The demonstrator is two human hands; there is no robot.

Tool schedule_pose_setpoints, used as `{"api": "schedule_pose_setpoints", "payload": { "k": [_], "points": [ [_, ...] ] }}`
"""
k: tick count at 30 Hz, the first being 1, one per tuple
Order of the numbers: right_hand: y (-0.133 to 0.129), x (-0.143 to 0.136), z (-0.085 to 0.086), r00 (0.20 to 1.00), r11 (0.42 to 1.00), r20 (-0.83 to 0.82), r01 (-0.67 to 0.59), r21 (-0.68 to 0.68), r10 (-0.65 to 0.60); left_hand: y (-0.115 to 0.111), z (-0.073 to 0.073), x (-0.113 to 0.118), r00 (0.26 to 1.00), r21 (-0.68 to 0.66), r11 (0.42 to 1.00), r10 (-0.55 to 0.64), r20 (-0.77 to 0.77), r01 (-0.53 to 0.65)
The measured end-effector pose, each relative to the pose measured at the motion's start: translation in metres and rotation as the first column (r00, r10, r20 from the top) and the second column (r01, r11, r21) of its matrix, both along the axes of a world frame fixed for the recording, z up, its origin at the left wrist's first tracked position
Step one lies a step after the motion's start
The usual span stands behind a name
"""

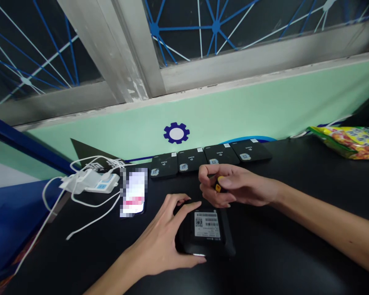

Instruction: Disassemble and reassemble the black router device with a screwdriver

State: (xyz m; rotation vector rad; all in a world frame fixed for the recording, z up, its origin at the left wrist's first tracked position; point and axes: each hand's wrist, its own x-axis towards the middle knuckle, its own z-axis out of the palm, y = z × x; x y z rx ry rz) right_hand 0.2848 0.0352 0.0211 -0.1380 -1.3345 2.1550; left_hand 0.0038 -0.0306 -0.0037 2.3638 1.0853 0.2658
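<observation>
A flat black electronic device [228, 234] with rounded corners lies on the black table, its underside facing up. On it sits a white label [207, 225] with a QR code and barcodes. My left hand [162, 235] grips the device from the left, thumb along the near edge and fingers over the far edge. Above its far right corner, my right hand [238, 186] is curled around a small black-and-yellow tool handle [218, 187]. Most of that tool is hidden by the fingers, so its working end cannot be made out.
Several flat black boxes [165, 165] stand in a row along the green wall. To the left are a phone [133, 192] with a blurred screen and a white power strip [103, 183] with tangled cables. A yellow-green snack bag [353, 141] lies at the far right.
</observation>
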Motion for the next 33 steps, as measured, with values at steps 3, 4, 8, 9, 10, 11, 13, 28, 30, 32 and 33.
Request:
{"api": "schedule_pose_setpoints", "payload": {
  "k": [3,4,8,9,10,11,13,28,30,32,33],
  "points": [
    [0.001,0.0,0.003,1.0,1.0,0.023,0.013,0.018,-0.013,0.0,-0.003,-0.001,1.0,0.01,1.0,0.003,0.002,-0.003],
    [0.0,-0.001,0.004,0.999,0.999,0.026,0.023,0.029,-0.024,0.0,-0.004,-0.001,1.0,0.011,1.0,0.006,0.003,-0.006],
    [-0.012,-0.003,0.005,0.991,0.991,0.055,0.12,0.058,-0.124,-0.001,-0.005,-0.002,1.0,0.003,1.0,0.011,0.012,-0.011],
    [-0.017,-0.004,0.004,0.986,0.987,0.065,0.149,0.064,-0.154,-0.002,-0.005,-0.002,1.0,0.005,1.0,0.012,0.017,-0.012],
    [-0.022,-0.005,0.003,0.98,0.981,0.069,0.181,0.076,-0.186,-0.002,-0.004,-0.002,1.0,0.01,1.0,0.015,0.023,-0.016],
    [-0.026,-0.006,0.002,0.973,0.973,0.067,0.213,0.09,-0.219,-0.003,-0.004,-0.001,0.999,0.018,1.0,0.017,0.028,-0.018],
    [-0.034,-0.01,0.001,0.954,0.95,0.047,0.288,0.117,-0.295,-0.003,-0.003,-0.001,0.999,0.044,0.999,0.014,0.038,-0.015],
    [-0.048,-0.006,0.0,0.851,0.845,-0.014,0.524,0.104,-0.526,-0.001,-0.006,0.001,0.998,0.121,0.993,-0.018,0.063,0.01],
    [-0.051,-0.01,-0.003,0.851,0.844,-0.021,0.523,0.12,-0.524,-0.001,-0.006,0.002,0.997,0.124,0.992,-0.016,0.074,0.006],
    [-0.054,-0.014,-0.007,0.834,0.825,-0.03,0.549,0.132,-0.55,-0.001,-0.006,0.003,0.997,0.117,0.993,-0.023,0.07,0.014],
    [-0.055,-0.015,-0.008,0.821,0.812,-0.034,0.569,0.131,-0.57,-0.001,-0.006,0.003,0.997,0.112,0.993,-0.029,0.065,0.022]
  ]
}}
